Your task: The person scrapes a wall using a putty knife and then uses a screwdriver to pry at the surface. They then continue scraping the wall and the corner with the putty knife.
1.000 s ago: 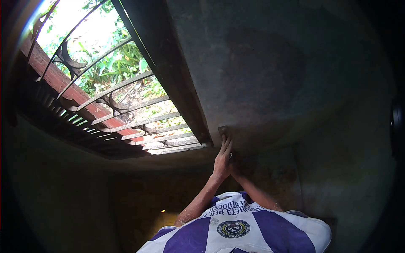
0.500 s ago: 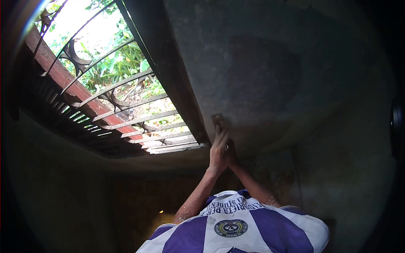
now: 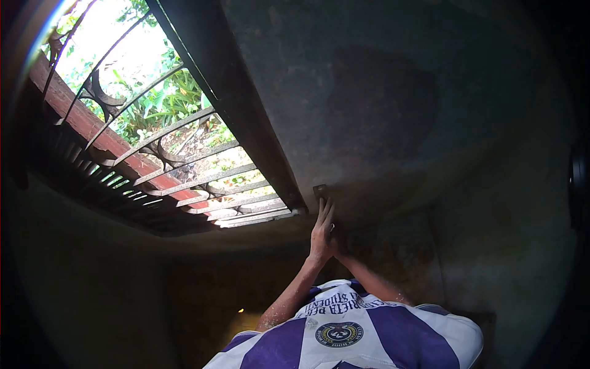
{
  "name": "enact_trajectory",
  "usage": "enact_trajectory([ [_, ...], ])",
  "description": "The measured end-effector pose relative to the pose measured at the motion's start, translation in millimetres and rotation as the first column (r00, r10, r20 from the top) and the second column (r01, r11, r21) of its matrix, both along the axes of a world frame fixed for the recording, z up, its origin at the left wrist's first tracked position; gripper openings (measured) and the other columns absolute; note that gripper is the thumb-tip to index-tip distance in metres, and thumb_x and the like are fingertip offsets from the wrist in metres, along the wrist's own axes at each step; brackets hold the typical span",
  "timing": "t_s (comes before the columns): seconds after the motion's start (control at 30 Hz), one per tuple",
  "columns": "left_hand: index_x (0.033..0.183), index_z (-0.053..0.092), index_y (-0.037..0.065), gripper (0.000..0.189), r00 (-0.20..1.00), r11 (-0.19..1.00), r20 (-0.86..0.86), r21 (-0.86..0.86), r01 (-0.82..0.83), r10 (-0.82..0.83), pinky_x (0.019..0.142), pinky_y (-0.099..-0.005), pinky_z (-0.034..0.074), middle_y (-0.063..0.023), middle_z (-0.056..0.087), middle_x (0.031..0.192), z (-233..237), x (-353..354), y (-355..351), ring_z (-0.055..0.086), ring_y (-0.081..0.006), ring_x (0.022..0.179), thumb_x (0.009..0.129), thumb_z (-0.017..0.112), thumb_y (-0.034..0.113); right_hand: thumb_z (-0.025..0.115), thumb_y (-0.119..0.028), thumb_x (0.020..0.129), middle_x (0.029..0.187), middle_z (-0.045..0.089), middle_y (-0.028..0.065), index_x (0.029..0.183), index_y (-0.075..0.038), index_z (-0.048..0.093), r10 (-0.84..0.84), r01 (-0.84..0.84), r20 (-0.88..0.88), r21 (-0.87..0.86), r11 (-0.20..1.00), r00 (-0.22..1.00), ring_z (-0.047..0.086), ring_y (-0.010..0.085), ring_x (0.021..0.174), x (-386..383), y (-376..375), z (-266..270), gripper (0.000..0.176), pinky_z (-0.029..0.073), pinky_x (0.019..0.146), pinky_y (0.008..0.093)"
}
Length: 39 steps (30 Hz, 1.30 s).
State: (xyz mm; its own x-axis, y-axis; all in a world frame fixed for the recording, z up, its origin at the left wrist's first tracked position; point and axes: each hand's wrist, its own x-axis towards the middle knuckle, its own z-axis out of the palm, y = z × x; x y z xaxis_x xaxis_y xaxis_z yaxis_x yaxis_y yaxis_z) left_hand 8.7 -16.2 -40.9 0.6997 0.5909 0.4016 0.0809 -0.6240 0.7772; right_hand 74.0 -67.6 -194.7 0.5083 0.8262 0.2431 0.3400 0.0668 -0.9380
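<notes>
Both my hands are together against the wall (image 3: 369,111), just right of the window's lower corner. My left hand (image 3: 322,232) has its fingers stretched forward, two of them on a small dark flat block (image 3: 320,191) that lies against the wall. My right hand (image 3: 335,243) is mostly hidden behind and beside the left one, in shadow, and its fingers cannot be made out. A ring-like light spot shows at the hands.
A window with curved metal bars (image 3: 175,126) and a dark frame (image 3: 246,111) fills the upper left, with plants outside. A reddish ledge (image 3: 98,132) runs behind the bars. A dark round object (image 3: 578,178) stands at the right edge.
My hands and the block have moved slightly down the picture, toward my body. The view has shifted a little, and the window appears slightly further left.
</notes>
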Motion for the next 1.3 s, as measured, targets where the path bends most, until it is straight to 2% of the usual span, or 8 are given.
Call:
enact_trajectory([
  [0.17,0.146,0.045,0.002,0.067,1.0,1.0,-0.011,0.009,-0.024,0.024,0.117,-0.0435,0.033,-0.0183,0.039,0.155,9.2,-1.6,-1.3,0.027,-0.0355,0.148,0.079,0.052,-0.006,0.063,-0.021,0.089,0.151,0.034,0.0219,0.146,0.002,0.036,0.099,-0.099,-0.098,0.006,0.995,0.99,0.03,0.028,0.144,1.4,-5.3,21.0,0.068,0.028,0.115,0.0377],
  [0.27,0.146,0.045,0.003,0.067,1.0,0.999,-0.02,-0.045,-0.014,0.013,0.116,-0.043,0.035,-0.0192,0.039,0.154,22.0,-4.1,1.0,0.029,-0.0358,0.147,0.08,0.052,-0.006,0.065,-0.022,0.088,0.158,0.025,0.0217,0.15,0.002,0.03,0.214,-0.238,0.351,0.026,0.971,0.912,0.02,0.0266,0.15,8.5,-7.1,37.3,0.076,0.022,0.12,0.0369],
  [0.53,0.152,0.034,0.003,0.063,0.993,0.996,-0.081,-0.044,0.077,-0.08,0.119,-0.0448,0.029,-0.0212,0.029,0.159,20.4,-2.8,-5.5,0.019,-0.0374,0.15,0.091,0.048,0.004,0.066,-0.021,0.087,0.112,0.063,0.0223,0.127,0.002,0.052,-0.011,0.048,0.392,-0.084,0.995,0.92,0.062,0.0349,0.106,24.5,-15.6,73.0,0.048,0.048,0.093,0.0444],
  [0.6,0.153,0.029,0.003,0.061,0.988,0.99,-0.099,-0.084,0.111,-0.12,0.12,-0.046,0.025,-0.0212,0.027,0.16,23.4,-2.1,-11.0,0.016,-0.0387,0.15,0.096,0.047,0.009,0.065,-0.02,0.088,0.104,0.065,0.02,0.122,0.0,0.054,-0.091,0.092,0.015,-0.024,0.995,0.996,0.064,0.0324,0.099,32.9,-24.5,82.3,0.041,0.049,0.088,0.0423],
  [0.67,0.154,0.029,0.003,0.059,0.982,0.979,-0.086,-0.128,0.156,-0.167,0.12,-0.0452,0.024,-0.0212,0.025,0.16,29.2,0.8,-13.7,0.016,-0.0381,0.15,0.097,0.046,0.011,0.063,-0.019,0.089,0.103,0.064,0.0185,0.121,-0.002,0.054,-0.117,0.033,-0.677,-0.136,0.99,0.726,0.063,0.0284,0.098,37.9,-40.6,107.4,0.037,0.048,0.087,0.0391],
  [0.87,0.155,0.027,0.005,0.059,0.945,0.923,-0.036,-0.229,0.308,-0.324,0.121,-0.0442,0.023,-0.0207,0.024,0.161,48.6,9.3,-23.5,0.017,-0.0374,0.15,0.101,0.046,0.016,0.064,-0.018,0.088,0.087,0.059,0.0046,0.116,-0.003,0.057,-0.31,0.308,-0.184,-0.039,0.951,0.933,0.058,0.0132,0.077,50.0,-70.5,145.1,0.032,0.047,0.067,0.0309],
  [1.23,0.156,0.024,0.004,0.058,0.915,0.765,0.134,-0.51,0.393,-0.381,0.113,-0.0372,0.035,-0.0204,0.046,0.15,88.2,37.4,-50.6,0.045,-0.0281,0.139,0.108,0.038,0.032,0.062,-0.018,0.093,0.079,0.055,-0.0012,0.121,-0.006,0.055,-0.267,0.304,-0.496,-0.008,0.953,0.826,0.047,0.0032,0.059,83.1,-151.3,238.4,0.031,0.036,0.049,0.0203],
  [1.3,0.154,0.023,0.002,0.061,0.935,0.754,0.168,-0.555,0.353,-0.313,0.096,-0.0312,0.046,-0.0171,0.059,0.131,100.2,53.4,-64.7,0.058,-0.0188,0.115,0.108,0.037,0.039,0.061,-0.022,0.094,0.076,0.055,-0.0005,0.119,-0.007,0.055,-0.248,0.316,-0.534,0.039,0.948,0.809,0.045,0.0029,0.055,97.3,-166.2,248.3,0.03,0.033,0.047,0.0195],
])
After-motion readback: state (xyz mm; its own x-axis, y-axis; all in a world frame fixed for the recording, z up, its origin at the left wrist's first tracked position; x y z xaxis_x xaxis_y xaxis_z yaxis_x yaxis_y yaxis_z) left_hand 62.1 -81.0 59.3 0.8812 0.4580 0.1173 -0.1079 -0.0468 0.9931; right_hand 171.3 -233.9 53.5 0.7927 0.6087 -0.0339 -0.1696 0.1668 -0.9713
